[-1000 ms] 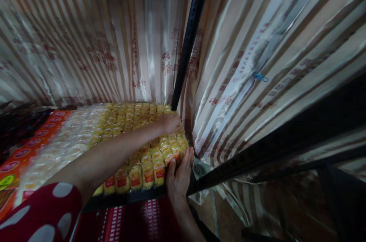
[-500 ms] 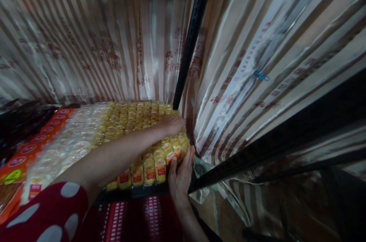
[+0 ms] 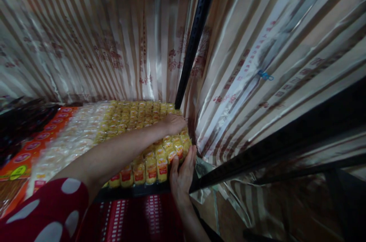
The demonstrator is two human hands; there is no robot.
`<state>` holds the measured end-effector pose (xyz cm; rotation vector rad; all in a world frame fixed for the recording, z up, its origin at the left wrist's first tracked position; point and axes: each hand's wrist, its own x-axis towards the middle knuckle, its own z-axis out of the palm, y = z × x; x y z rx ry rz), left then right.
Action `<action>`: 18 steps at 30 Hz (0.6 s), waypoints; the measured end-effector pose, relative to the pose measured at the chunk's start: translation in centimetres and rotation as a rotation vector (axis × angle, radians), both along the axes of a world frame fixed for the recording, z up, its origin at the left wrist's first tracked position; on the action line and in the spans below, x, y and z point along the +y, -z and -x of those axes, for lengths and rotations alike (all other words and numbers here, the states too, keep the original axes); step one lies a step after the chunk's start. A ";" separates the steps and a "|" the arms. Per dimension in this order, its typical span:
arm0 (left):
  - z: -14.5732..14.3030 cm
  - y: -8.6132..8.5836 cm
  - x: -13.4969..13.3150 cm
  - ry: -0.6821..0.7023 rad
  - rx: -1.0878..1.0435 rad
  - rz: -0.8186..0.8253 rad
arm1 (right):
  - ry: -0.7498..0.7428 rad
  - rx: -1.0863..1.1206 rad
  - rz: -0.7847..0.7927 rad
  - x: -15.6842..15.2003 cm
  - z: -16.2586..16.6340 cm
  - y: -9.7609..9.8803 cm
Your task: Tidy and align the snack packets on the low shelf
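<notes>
Rows of small yellow clear-wrapped packets (image 3: 138, 173) with red and white labels stand tightly packed at the shelf's right end. My left hand (image 3: 174, 124) reaches across them and rests on the packets near the right edge. Its fingers bend away out of sight, so their grip is hidden. Lower down, my right hand (image 3: 182, 177) lies open against the front right corner of the rows. Its thumb touches the front packets, and its stretched fingers run up along their right side.
White clear-wrapped packets (image 3: 71, 135) fill the strip to the left, beside orange packaging (image 3: 42, 135) and dark packages (image 3: 23, 127). A black upright post (image 3: 194, 39) rises behind the right corner. Striped plastic curtains (image 3: 122, 36) hang around, one with a blue clip (image 3: 265, 75).
The view has shifted slightly, so most things sit a little further right. Both hands keep nearly the same places on the yellow packets.
</notes>
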<state>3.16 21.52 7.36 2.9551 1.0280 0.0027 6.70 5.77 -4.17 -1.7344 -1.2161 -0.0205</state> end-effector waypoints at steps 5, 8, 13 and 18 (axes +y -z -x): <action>0.6 -0.7 -1.1 -0.014 -0.037 -0.022 | -0.004 0.014 -0.011 0.0 0.0 0.1; 0.7 -0.5 -1.6 0.006 -0.025 -0.005 | -0.007 0.009 -0.015 0.0 0.0 0.3; 0.4 0.0 -1.8 -0.027 -0.038 -0.010 | -0.013 0.004 -0.019 0.0 -0.2 0.3; 0.3 -0.2 -1.9 -0.079 -0.039 -0.001 | -0.025 0.008 -0.024 0.0 -0.2 0.1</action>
